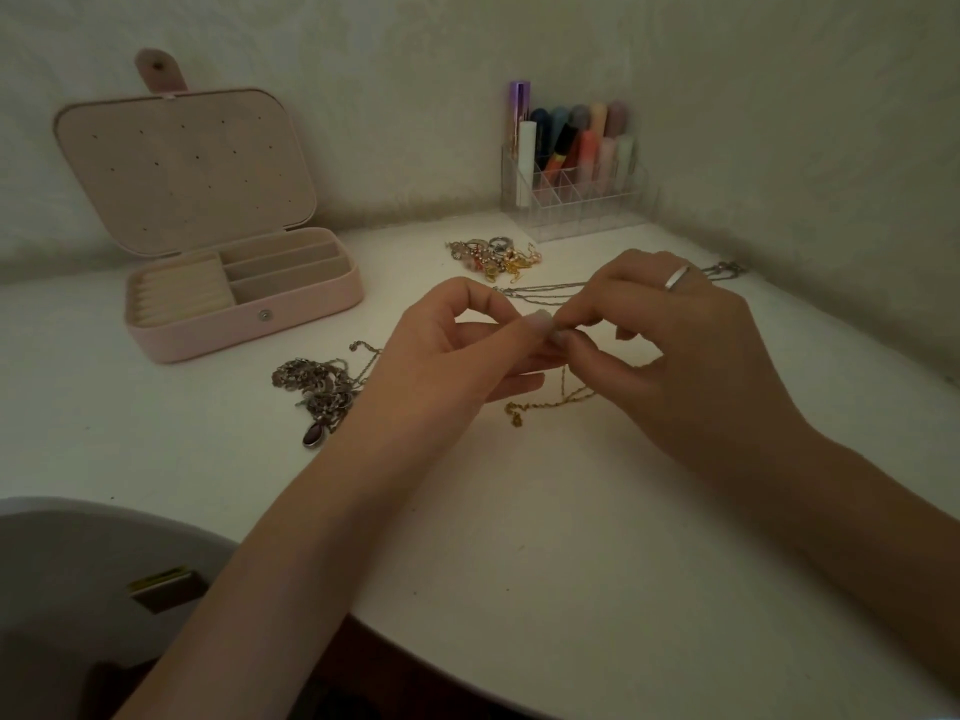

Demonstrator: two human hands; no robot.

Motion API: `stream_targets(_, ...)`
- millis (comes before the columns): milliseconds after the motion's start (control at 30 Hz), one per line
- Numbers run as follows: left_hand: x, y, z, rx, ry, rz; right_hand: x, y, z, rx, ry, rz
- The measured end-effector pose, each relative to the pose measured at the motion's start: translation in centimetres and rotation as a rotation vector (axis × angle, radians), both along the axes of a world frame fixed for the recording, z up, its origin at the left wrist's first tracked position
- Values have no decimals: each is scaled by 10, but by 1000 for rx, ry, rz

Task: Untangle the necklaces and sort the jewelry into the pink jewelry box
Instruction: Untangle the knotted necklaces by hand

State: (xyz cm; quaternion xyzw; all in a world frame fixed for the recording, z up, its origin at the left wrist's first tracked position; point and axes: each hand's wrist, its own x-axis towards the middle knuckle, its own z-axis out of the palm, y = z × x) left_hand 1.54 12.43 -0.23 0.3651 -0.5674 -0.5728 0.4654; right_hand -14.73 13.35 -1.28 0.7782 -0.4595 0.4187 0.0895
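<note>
Left hand [457,350] and right hand [670,335] met fingertip to fingertip, both pinched thin gold chain [550,405]; its loose end trailed on smooth white desk [571,537]. Silver tangle [319,389] with dark oval pendant lay left. Pink box [244,304] stood open, velvety lining, ribbed ring rolls, 3 slots.

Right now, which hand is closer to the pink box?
Left. The left hand is just right of the pink box; the right hand is farther right, beyond the left one.
</note>
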Motion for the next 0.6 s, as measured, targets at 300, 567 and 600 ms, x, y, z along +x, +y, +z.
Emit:
stream_targets(300, 5, -2, -5, -162, -191, 87, 4, 2, 0, -34, 53, -3)
stream_targets(567, 1, -2, -7, -327, -232, 119, 6, 3, 2, -163, 209, -86)
stream_targets(600, 1, -2, -7, -334, -232, 103, 6, 3, 2, -164, 217, -94)
